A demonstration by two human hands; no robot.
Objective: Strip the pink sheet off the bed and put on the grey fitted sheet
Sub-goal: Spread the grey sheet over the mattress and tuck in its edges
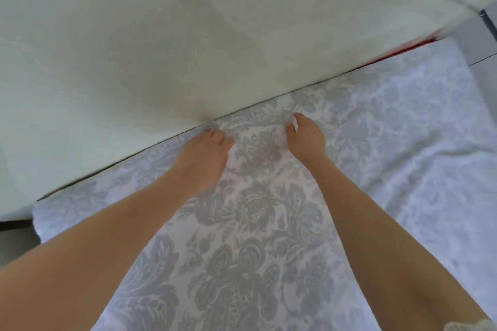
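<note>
A pale sheet with a grey floral pattern (250, 212) covers the bed and runs up to the wall. Both my arms reach forward over it. My left hand (207, 153) lies at the sheet's far edge, right where it meets the wall, with its fingers curled down into the fabric. My right hand (305, 140) is a little to the right and just short of the wall. Its fingers and thumb are curled and pinch a bit of the sheet. The picture is blurred, so the fingertips are hard to make out. I cannot tell from the colours whether this is the pink sheet or the grey one.
A plain pale wall (188, 35) stands directly behind the bed's far edge. A thin red strip (403, 50) shows along that edge at the upper right. A grey surface (476, 43) lies beyond the bed's right corner. A dark gap (14, 224) opens at the left end.
</note>
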